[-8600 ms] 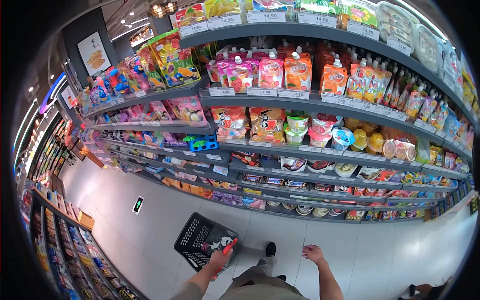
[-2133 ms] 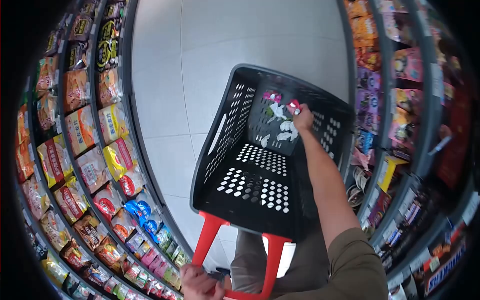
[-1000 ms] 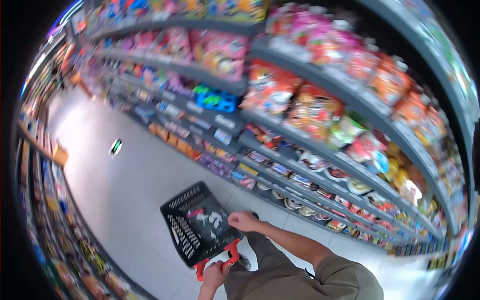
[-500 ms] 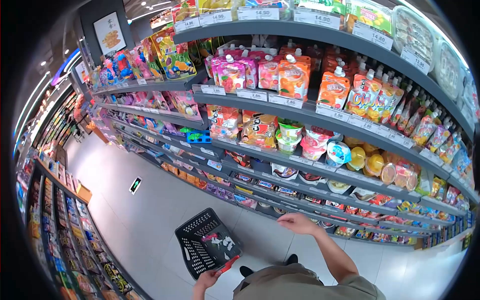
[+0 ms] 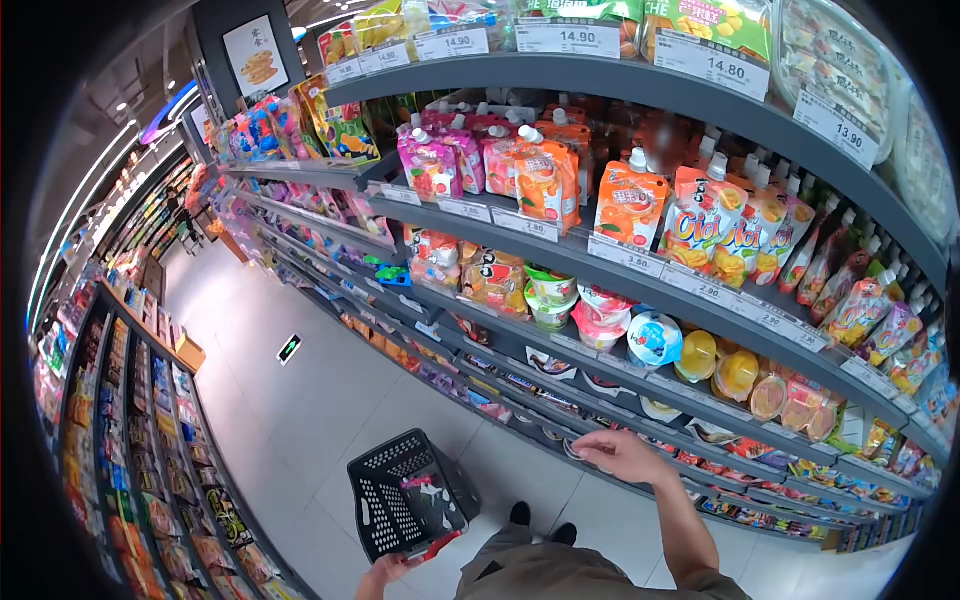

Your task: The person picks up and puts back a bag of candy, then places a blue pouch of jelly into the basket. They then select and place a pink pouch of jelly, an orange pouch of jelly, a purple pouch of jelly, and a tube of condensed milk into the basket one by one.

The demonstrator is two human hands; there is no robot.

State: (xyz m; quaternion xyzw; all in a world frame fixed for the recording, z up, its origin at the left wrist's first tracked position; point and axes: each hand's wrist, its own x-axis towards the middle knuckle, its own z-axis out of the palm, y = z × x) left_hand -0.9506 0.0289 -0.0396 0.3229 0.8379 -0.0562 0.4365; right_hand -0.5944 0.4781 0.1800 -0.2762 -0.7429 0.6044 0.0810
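Observation:
My left hand [image 5: 390, 571] is closed around the red handle [image 5: 440, 546] of a black perforated shopping basket [image 5: 383, 515], low on my left. Inside the basket lies a small pink and white item [image 5: 428, 490], too small to name. My right hand [image 5: 622, 457] is held out in front of the lower shelves, fingers stretched to the left and nothing in them. Above it on a shelf are a blue and white lidded cup [image 5: 655, 340] and yellow jelly cups [image 5: 697, 357]. Higher up stand spouted pouches, such as an orange one [image 5: 630, 204].
The tiered snack shelving [image 5: 690, 285] curves along my right, with price tags on its edges. Another shelf unit [image 5: 150, 440] runs along the left. Between them lies the tiled floor [image 5: 270, 420], bearing a green arrow sign [image 5: 289, 348]. People [image 5: 203, 196] are far down the aisle.
My view has shifted closer to the shelves and turned slightly, so the pouches and cups sit lower in it. My right hand has moved a little to the right; my left still holds the basket.

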